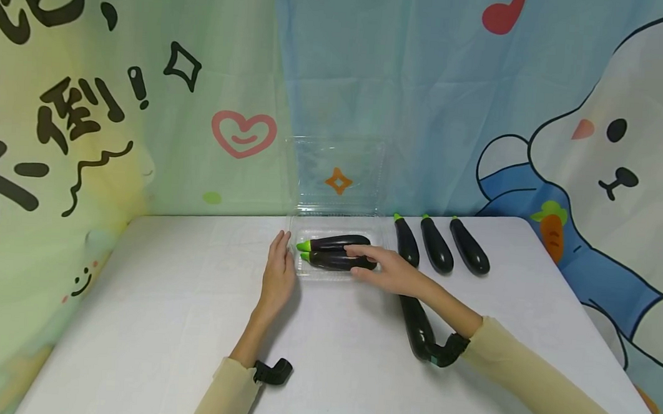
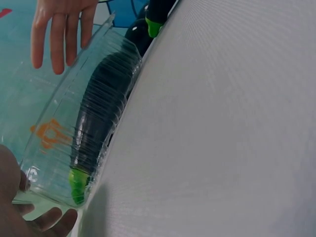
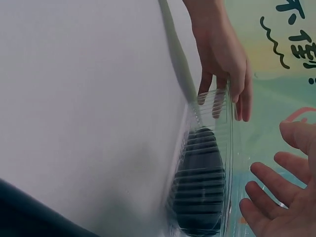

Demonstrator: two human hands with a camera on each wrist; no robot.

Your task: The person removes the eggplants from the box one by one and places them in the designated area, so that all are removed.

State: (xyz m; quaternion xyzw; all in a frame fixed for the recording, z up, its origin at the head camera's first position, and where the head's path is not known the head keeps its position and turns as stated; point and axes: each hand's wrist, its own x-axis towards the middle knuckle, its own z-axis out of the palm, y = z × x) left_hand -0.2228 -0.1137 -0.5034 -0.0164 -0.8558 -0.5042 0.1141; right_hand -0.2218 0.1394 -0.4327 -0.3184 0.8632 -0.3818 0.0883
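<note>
A clear plastic clamshell box (image 1: 328, 275) lies on the table with its transparent lid (image 1: 339, 173) raised at the back. Inside it are two dark eggplants, a rear eggplant (image 1: 341, 241) and a front eggplant (image 1: 331, 261), green stems pointing left. The person's left hand (image 1: 279, 276) rests at the box's left end, fingers straight; the right wrist view also shows this left hand (image 3: 224, 61) against the end wall. Over the box's right part hovers the right hand (image 1: 387, 269), fingers spread and nothing held. In the right wrist view the right hand's fingers (image 3: 271, 185) stand apart beside the rim.
To the right of the box lie three eggplants in a row: a left one (image 1: 405, 239), a middle one (image 1: 437, 245) and a right one (image 1: 470, 245). Another eggplant (image 1: 417, 324) lies below the right forearm. A printed curtain (image 1: 426, 112) hangs behind the white table (image 1: 162, 323).
</note>
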